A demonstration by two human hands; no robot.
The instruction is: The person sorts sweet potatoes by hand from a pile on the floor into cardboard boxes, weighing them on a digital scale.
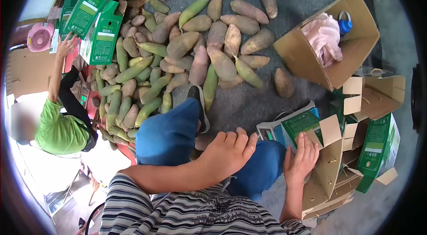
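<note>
My left hand hovers above my knees with fingers loosely bent and slightly apart; nothing shows in it. My right hand is at the near edge of a green carton, fingers stretched out and thumb apart. One open cardboard flap stands up beside that hand. The carton lies on what looks like a weighing scale with a small lit display. Past my knees, large green and reddish-brown radishes lie on the grey floor, heaped thickly toward the left.
A person in a green shirt sits at left, one hand by green cartons. An open box at right holds pink cloth and a blue-capped bottle. More cartons crowd the right. A pink fan stands far left.
</note>
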